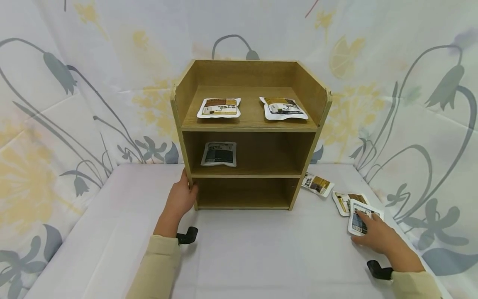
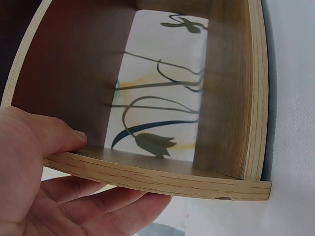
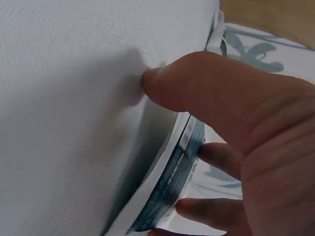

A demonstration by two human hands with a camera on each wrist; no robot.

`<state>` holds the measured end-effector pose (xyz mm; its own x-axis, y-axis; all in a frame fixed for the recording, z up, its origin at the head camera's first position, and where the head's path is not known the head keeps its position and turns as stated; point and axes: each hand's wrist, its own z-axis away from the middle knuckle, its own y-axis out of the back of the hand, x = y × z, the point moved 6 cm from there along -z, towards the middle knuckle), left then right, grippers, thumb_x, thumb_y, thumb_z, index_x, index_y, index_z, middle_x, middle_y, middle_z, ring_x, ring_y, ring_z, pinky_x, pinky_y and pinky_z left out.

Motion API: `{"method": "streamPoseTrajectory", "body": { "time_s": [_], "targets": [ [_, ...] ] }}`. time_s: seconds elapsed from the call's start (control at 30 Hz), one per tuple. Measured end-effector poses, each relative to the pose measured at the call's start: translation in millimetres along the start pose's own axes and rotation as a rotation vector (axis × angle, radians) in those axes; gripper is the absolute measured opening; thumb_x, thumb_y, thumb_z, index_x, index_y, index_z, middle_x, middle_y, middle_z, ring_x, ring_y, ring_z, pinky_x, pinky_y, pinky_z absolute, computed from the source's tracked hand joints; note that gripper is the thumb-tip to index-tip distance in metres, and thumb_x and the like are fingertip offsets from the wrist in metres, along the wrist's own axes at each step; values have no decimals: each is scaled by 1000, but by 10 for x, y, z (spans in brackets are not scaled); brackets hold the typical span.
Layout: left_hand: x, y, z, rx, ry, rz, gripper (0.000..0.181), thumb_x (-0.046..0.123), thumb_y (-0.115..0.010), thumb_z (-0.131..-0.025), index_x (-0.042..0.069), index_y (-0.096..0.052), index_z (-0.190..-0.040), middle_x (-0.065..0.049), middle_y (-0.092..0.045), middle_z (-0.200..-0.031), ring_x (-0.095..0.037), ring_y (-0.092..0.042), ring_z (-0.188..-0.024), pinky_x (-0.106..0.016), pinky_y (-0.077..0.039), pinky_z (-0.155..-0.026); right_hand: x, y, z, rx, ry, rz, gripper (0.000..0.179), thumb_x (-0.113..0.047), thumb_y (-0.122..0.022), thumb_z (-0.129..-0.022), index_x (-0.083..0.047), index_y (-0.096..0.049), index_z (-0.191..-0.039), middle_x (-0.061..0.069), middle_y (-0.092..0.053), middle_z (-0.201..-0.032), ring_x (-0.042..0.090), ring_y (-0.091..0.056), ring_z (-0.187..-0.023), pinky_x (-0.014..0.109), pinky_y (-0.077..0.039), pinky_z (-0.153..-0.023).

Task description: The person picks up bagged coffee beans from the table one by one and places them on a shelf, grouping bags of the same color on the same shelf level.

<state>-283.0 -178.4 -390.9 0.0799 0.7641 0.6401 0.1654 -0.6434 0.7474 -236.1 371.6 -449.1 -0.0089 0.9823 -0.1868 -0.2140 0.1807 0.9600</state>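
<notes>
My left hand (image 1: pixel 181 198) grips the left side panel of a small wooden shelf (image 1: pixel 242 128). In the left wrist view the thumb (image 2: pixel 59 135) lies inside the panel and the other fingers are outside it. At the right of the table, my right hand (image 1: pixel 377 234) touches a white packet with a blue-grey label (image 1: pixel 358 222). Its fingertips rest on the label side (image 3: pixel 172 182), while the thumb is off the packet's edge, near the white tabletop. That packet partly overlaps a brown-and-yellow labelled packet (image 1: pixel 341 202).
Two brown-labelled packets (image 1: pixel 219 109) (image 1: pixel 284 109) lie on the shelf's top level. A dark-labelled packet (image 1: pixel 219 154) is on the middle level, at left. Another brown-labelled packet (image 1: pixel 317 185) lies beside the shelf's right side. Flower-patterned cloth (image 1: pixel 112 83) hangs behind.
</notes>
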Motion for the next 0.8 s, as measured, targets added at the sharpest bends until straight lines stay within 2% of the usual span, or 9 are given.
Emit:
{"method": "streamPoseTrajectory", "body": {
  "time_s": [0.13,0.3,0.5,0.7,0.8],
  "targets": [
    [-16,-5,1,-3,6,-7,59,22,-45,-100,3,-20,-150,-31,-61,-123,-43,-66,-103,-52,-54,-80,-61,-18,-2,-18,-25,49,92,-45,-72,-76,6,-34,-142,50,-33,-133,67,-48,-105,67,-45,-78],
    [-27,-9,-1,-6,13,-2,59,22,-44,-100,3,-19,-151,-31,-60,-124,-42,-66,-104,-52,-54,-81,-139,-16,26,4,-22,84,80,-35,-70,-78,5,-39,-140,46,-41,-130,63,-54,-98,63,-47,-73],
    [-33,-11,3,-1,10,-4,59,22,-45,-100,3,-20,-150,-31,-60,-124,-42,-65,-105,-52,-54,-81,-253,78,113,107,23,78,60,-21,-70,-78,3,-52,-129,39,-54,-120,53,-60,-94,58,-48,-67],
    [-21,-10,-9,11,-4,-1,59,21,-46,-100,4,-21,-150,-30,-60,-124,-43,-66,-104,-52,-54,-80,-398,224,211,201,68,76,44,-18,-68,-82,-1,-60,-121,29,-64,-114,45,-64,-85,52,-47,-57],
    [-24,-18,-3,8,1,1,58,22,-46,-100,4,-21,-150,-31,-60,-125,-43,-65,-105,-52,-54,-81,-455,264,252,227,68,68,39,-17,-65,-84,-4,-61,-121,27,-67,-108,35,-63,-71,45,-43,-49]
  ]
}}
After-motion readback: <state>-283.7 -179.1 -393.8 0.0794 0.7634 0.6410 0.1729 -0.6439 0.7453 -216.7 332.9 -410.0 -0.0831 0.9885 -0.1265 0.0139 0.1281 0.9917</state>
